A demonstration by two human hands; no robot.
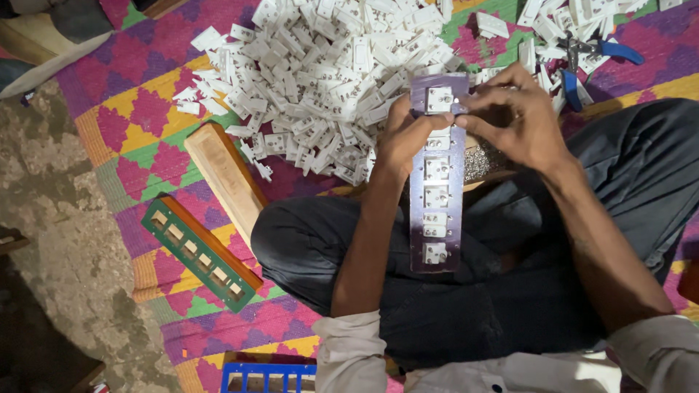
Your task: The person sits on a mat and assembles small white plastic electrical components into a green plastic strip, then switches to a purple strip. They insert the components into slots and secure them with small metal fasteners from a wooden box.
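Note:
A long purple panel [437, 211] with several white sockets set in its cut-outs lies lengthwise over my lap. My left hand [403, 138] grips the panel's left edge near its far end. My right hand [513, 116] pinches the far right corner, its fingers on the topmost white socket [439, 100]. Just beyond the panel, a big heap of loose white socket parts [328, 80] covers the mat.
A green panel with empty cut-outs [196, 255] and a wooden block [226, 178] lie on the patterned mat [138, 116] to my left. A blue panel [269, 378] shows at the bottom edge. Blue-handled pliers [593, 62] rest far right. Bare concrete floor [51, 211] lies left.

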